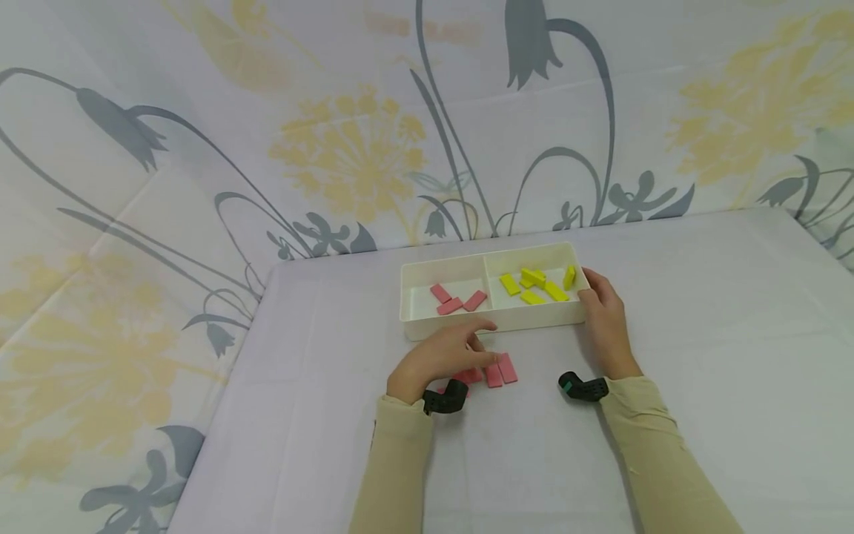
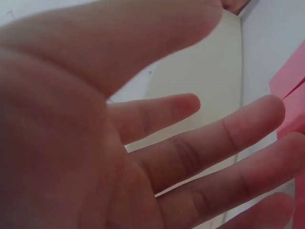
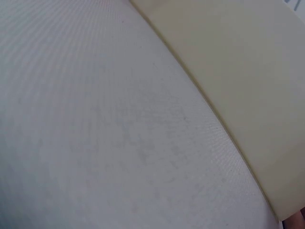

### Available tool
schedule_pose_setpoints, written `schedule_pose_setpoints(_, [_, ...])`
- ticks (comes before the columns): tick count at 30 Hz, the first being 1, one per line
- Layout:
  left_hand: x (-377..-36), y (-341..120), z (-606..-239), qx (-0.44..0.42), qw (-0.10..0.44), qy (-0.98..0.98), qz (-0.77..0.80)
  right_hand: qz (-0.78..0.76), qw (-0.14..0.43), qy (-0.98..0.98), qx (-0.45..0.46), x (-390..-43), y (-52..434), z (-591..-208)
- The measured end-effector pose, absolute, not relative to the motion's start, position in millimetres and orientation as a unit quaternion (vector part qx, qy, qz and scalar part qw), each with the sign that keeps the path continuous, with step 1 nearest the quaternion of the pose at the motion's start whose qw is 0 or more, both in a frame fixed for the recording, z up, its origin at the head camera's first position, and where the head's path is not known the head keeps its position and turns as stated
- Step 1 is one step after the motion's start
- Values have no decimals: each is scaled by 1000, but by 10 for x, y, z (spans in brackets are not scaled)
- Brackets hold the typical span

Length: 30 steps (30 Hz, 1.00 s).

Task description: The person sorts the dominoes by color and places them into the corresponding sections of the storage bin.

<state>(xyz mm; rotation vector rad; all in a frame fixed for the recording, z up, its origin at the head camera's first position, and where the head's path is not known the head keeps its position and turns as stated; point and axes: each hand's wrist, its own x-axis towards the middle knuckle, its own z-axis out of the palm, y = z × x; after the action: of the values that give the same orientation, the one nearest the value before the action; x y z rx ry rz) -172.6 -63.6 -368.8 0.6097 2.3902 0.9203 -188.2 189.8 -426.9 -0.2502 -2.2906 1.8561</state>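
Note:
A white two-compartment box [image 1: 447, 326] stands on the table, its wall also filling part of the left wrist view. Three pink tiles [image 1: 450, 305] lie in its left compartment and several yellow tiles [image 1: 532, 297] in its right one. My right hand [image 1: 606, 322] holds the box's right end, thumb at the front corner. In front of the box, my left hand [image 1: 443, 352] hovers low over several loose pink tiles [image 1: 508, 368], partly hiding them. Its fingers [image 2: 214, 138] are spread and loosely bent, with nothing seen between them. The right wrist view shows mostly tablecloth and box wall.
A white cloth [image 1: 320, 415] covers the table. Behind the box and along the left side hangs a flower-patterned curtain [image 1: 347, 148]. Each wrist carries a small black camera [image 1: 583, 387].

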Motion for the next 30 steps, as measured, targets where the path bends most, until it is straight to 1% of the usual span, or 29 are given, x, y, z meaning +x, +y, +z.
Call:
schedule_pose_setpoints(10, [-1703, -578, -3705, 202, 254, 893, 312, 624, 89, -771, -87, -1882, 1890, -4261])
schedule_pose_setpoints(16, [-1695, -511, -3777, 194, 235, 921, 244, 621, 90, -773, -89, -1882, 1892, -4253])
schedule_pose_setpoints(23, [-1674, -403, -3829, 206, 203, 940, 179, 623, 91, -772, -90, -1886, 1898, -4265])
schedule_pose_setpoints(30, [-1632, -332, -3827, 213, 195, 947, 138, 623, 93, -771, -88, -1893, 1890, -4270])
